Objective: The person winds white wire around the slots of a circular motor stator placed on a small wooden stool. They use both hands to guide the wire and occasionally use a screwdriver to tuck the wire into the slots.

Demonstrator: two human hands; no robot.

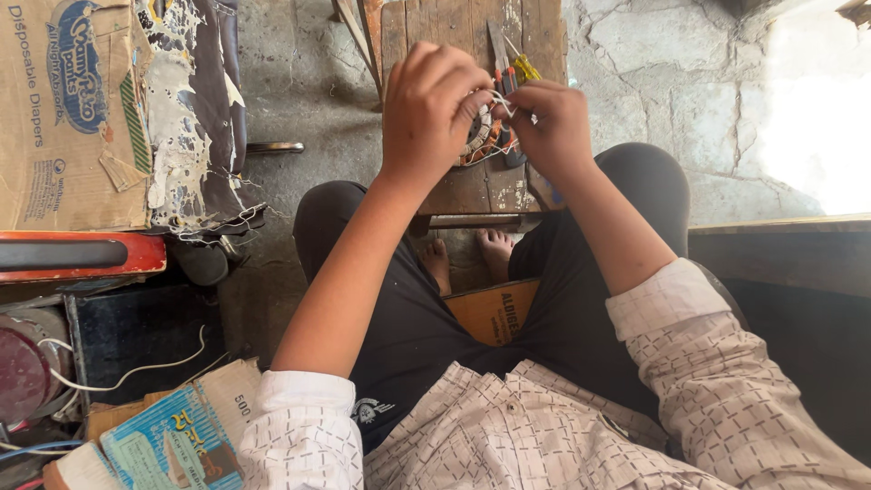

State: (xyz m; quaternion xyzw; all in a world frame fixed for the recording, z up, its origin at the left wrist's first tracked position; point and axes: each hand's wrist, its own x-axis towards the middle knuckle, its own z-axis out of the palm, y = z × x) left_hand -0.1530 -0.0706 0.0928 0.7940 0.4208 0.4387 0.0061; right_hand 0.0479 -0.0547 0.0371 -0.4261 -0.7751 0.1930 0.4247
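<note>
My left hand (428,109) grips a round motor winding (483,141) with copper coils, held above a small worn wooden bench (472,186); the hand hides most of it. My right hand (549,127) pinches a thin white wire (501,100) at the top edge of the winding. Both hands nearly touch over the coil. Behind them on the bench lie a metal blade (498,45) and a yellow-handled tool (526,68). I sit with dark trousers, bare feet (467,254) under the bench.
A brown cardboard box (68,109) and a peeling dark cushion (195,109) stand at left, above a red-edged object (82,256). Papers and booklets (172,440) and white wires (136,367) lie at bottom left. An orange carton (494,308) sits between my legs. Cracked concrete floor lies beyond.
</note>
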